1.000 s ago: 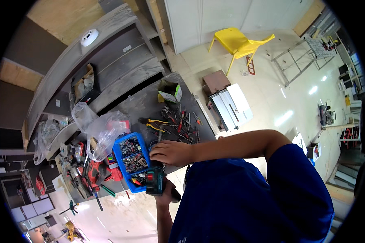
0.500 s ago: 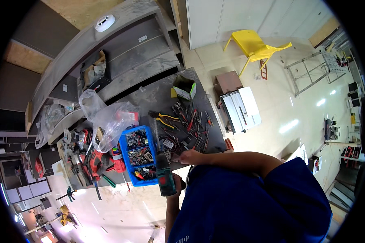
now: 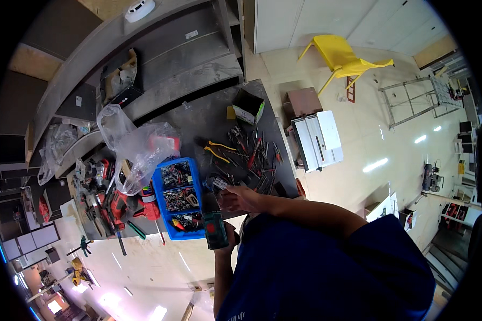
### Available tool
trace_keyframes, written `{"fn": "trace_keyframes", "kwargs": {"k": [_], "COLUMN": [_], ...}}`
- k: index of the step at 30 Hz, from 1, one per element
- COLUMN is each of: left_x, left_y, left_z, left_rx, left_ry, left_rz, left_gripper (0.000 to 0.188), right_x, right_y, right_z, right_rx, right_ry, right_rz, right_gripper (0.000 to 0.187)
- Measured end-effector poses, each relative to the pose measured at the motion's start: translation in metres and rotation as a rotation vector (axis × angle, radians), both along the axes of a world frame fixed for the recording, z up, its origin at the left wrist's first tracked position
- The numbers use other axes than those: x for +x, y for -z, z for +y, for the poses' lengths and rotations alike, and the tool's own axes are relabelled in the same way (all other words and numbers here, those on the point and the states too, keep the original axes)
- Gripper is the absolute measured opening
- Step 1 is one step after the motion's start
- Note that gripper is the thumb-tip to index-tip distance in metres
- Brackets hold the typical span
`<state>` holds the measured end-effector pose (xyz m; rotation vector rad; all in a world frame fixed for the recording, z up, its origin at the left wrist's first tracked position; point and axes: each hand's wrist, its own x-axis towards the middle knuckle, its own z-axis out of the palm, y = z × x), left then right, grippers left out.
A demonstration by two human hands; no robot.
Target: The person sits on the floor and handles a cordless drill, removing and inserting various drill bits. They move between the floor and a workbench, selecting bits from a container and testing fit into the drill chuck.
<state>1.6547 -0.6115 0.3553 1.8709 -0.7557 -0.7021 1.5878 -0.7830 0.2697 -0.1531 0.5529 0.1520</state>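
A dark teal drill (image 3: 215,231) is held just off the near edge of the surface (image 3: 203,120), its nose turned roughly toward twelve o'clock. Its handle, on the three o'clock side, is wrapped by the left hand (image 3: 229,234). The right hand (image 3: 242,199) is brought in from three o'clock, its fingers bunched close beside the chuck (image 3: 211,202); whether anything is pinched there cannot be told.

Taken from the drill, the blue tray (image 3: 195,174) of small parts lies at ten to eleven o'clock, the pliers (image 3: 219,152) with yellow handles at twelve, and the loose hand tools (image 3: 256,155) at one.

With both hands gathered at the drill, good handling would seem to call for a firm grip on the handle, the trigger left unpressed while fingers are near the chuck, and the nose kept in line with the body. The tray's near corner should be given room, so that its contents are not knocked.

Printing is seen on the side of the box (image 3: 248,111) at one o'clock, and white stickers (image 3: 191,35) on the shelf unit (image 3: 209,69) beyond; all are too small to be read. On the blue shirt (image 3: 326,267), pale lettering is cut off at six o'clock. No legible marking is shown on the drill.
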Motion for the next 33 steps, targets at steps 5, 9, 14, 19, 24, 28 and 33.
{"fn": "trace_keyframes", "kwargs": {"k": [5, 9, 14, 19, 24, 28, 33], "left_x": [0.001, -0.005, -0.013, -0.011, -0.01, -0.005, -0.014], "left_y": [0.038, 0.031, 0.045, 0.03, 0.019, 0.024, 0.038], "left_z": [0.02, 0.032, 0.07, 0.083, 0.085, 0.096, 0.117], "left_rx": [0.109, 0.052, -0.027, -0.099, -0.078, -0.142, -0.097], "left_ry": [0.116, 0.06, -0.108, -0.15, -0.201, -0.106, -0.288], "left_rz": [-0.202, -0.027, 0.151, 0.32, 0.341, 0.111, 0.385], "left_gripper": [0.01, 0.002, 0.016, 0.029, 0.027, 0.022, 0.017], "right_x": [0.059, 0.046, 0.025, 0.04, 0.054, 0.058, 0.092], "right_y": [-0.015, 0.036, 0.045, 0.072, 0.074, 0.057, 0.041], "right_z": [-0.03, -0.066, -0.095, -0.096, -0.105, -0.111, -0.072], "right_rx": [-0.061, -1.213, -1.899, -1.915, -1.715, -1.748, -1.381], "right_ry": [0.207, -0.058, -0.791, -1.035, -1.022, -0.848, -0.531], "right_rz": [-0.043, 0.352, 0.51, 0.488, 0.631, 0.603, 0.346], "right_gripper": [0.038, 0.028, 0.03, 0.023, 0.026, 0.027, 0.036]}}
